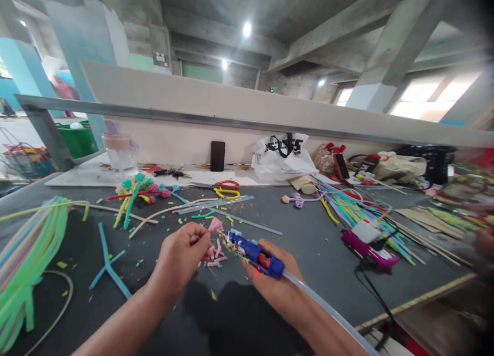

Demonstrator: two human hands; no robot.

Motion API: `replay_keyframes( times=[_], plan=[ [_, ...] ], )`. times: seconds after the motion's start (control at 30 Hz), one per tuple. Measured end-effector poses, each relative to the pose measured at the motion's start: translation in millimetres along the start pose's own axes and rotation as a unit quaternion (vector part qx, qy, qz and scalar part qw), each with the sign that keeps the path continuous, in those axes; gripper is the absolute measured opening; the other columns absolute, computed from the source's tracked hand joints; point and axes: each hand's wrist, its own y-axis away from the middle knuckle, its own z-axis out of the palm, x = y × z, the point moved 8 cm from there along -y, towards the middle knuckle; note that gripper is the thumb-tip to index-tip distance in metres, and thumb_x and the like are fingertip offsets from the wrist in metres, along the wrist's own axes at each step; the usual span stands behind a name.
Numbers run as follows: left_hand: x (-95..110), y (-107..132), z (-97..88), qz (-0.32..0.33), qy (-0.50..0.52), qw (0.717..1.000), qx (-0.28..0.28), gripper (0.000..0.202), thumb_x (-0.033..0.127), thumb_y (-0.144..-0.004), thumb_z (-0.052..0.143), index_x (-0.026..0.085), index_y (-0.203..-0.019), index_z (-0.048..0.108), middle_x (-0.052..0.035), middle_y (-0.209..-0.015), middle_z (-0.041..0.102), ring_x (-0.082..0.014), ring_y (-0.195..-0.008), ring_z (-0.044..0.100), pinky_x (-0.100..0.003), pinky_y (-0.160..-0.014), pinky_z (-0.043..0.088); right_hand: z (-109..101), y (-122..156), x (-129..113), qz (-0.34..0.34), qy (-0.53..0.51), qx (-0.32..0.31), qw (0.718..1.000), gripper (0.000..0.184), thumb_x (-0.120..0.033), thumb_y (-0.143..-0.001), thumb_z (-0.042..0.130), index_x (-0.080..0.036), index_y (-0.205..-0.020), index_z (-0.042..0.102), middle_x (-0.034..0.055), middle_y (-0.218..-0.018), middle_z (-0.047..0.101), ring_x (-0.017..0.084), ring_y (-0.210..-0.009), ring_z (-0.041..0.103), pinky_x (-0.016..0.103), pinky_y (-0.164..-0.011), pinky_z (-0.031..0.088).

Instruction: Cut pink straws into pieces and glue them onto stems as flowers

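Observation:
My left hand [181, 255] is closed in a pinch on a small pink tuft-shaped piece [215, 225], held just above the dark table [301, 243]. My right hand [276, 281] grips a blue glue gun [254, 253] with a clear glue stick [324, 307] trailing back from it. The gun's tip points left, close to the pink piece. A few short pink cut pieces [216, 255] lie on the table between my hands.
Bundles of coloured strips lie at the left [27, 253] and right [355, 209]. A finished coloured bunch [135, 194], scissors [227, 183], a pink glue gun [368, 248], a phone [217, 156], a white bag [283, 155] and a cup [119, 150] stand farther back.

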Motion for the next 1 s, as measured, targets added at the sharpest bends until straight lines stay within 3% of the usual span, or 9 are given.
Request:
replay_keyframes(
  times=[0.2, 0.4, 0.47, 0.57, 0.63, 0.73, 0.83, 1.0],
  plan=[
    [10, 4, -2.9, 0.051, -0.085, 0.995, 0.006, 0.011, 0.028, -0.072, 0.057, 0.019, -0.066, 0.059, 0.0019, -0.052, 0.063, -0.0143, -0.051, 0.060, -0.021, -0.052, 0.043, 2, -1, -9, 0.009, -0.015, -0.040, 0.999, 0.015, -0.021, -0.069, 0.054, -0.018, -0.058, 0.044, -0.0059, -0.053, 0.041, 0.008, -0.049, 0.039, 0.018, -0.045, 0.029],
    [6, 4, -2.5, 0.049, -0.080, 0.996, 0.006, 0.012, 0.030, -0.072, 0.058, 0.019, -0.067, 0.061, 0.0015, -0.052, 0.063, -0.0143, -0.052, 0.060, -0.021, -0.053, 0.042, 8, -2, -4, 0.011, -0.020, -0.051, 0.998, 0.012, -0.020, -0.069, 0.052, -0.018, -0.059, 0.045, -0.0066, -0.052, 0.040, 0.007, -0.048, 0.038, 0.017, -0.044, 0.028],
    [4, 3, -0.3, 0.027, -0.041, 0.999, 0.001, 0.013, 0.031, -0.071, 0.059, 0.019, -0.066, 0.060, 0.0010, -0.052, 0.063, -0.0146, -0.051, 0.060, -0.022, -0.052, 0.043, 9, -2, -2, 0.011, -0.024, -0.050, 0.998, 0.012, -0.021, -0.067, 0.053, -0.018, -0.058, 0.046, -0.0067, -0.051, 0.041, 0.007, -0.046, 0.038, 0.017, -0.043, 0.028],
    [-1, 1, 5.6, -0.033, 0.075, 0.996, -0.030, 0.018, 0.034, -0.069, 0.063, 0.017, -0.066, 0.057, 0.0002, -0.054, 0.063, -0.0148, -0.051, 0.060, -0.024, -0.051, 0.046, -1, -2, -3, 0.033, -0.052, 0.006, 0.998, 0.015, -0.025, -0.063, 0.056, -0.020, -0.054, 0.045, -0.0056, -0.049, 0.042, 0.009, -0.045, 0.039, 0.019, -0.043, 0.031],
    [-3, 2, 12.1, -0.072, 0.168, 0.980, -0.078, 0.022, 0.035, -0.070, 0.063, 0.015, -0.065, 0.056, -0.0002, -0.055, 0.061, -0.0128, -0.048, 0.058, -0.023, -0.048, 0.045, -10, -1, -4, 0.067, -0.100, 0.042, 0.992, 0.015, -0.029, -0.061, 0.057, -0.020, -0.055, 0.045, -0.0043, -0.050, 0.046, 0.011, -0.046, 0.042, 0.021, -0.044, 0.036],
    [-1, 6, 21.1, -0.119, 0.300, 0.933, -0.159, 0.021, 0.032, -0.072, 0.064, 0.014, -0.066, 0.054, 0.0008, -0.056, 0.057, -0.0074, -0.044, 0.051, -0.017, -0.042, 0.038, -11, -1, -4, 0.103, -0.163, 0.034, 0.981, 0.013, -0.031, -0.060, 0.057, -0.021, -0.059, 0.048, -0.0038, -0.049, 0.048, 0.011, -0.044, 0.044, 0.023, -0.043, 0.041],
    [0, 10, 24.8, -0.152, 0.375, 0.893, -0.197, 0.017, 0.023, -0.072, 0.066, 0.014, -0.069, 0.052, 0.0029, -0.058, 0.054, -0.0035, -0.041, 0.045, -0.014, -0.039, 0.031, -15, -1, -4, 0.073, -0.153, 0.051, 0.984, 0.012, -0.027, -0.061, 0.057, -0.020, -0.057, 0.049, -0.0040, -0.048, 0.047, 0.010, -0.043, 0.043, 0.021, -0.041, 0.039],
    [-1, 14, 28.9, -0.168, 0.388, 0.879, -0.219, 0.015, 0.019, -0.074, 0.064, 0.014, -0.071, 0.050, 0.0029, -0.061, 0.052, -0.0014, -0.040, 0.040, -0.012, -0.037, 0.027, -14, 2, -10, 0.007, -0.100, 0.022, 0.995, 0.015, -0.025, -0.066, 0.059, -0.020, -0.057, 0.048, -0.0047, -0.051, 0.044, 0.009, -0.046, 0.040, 0.019, -0.042, 0.037]
  ],
)
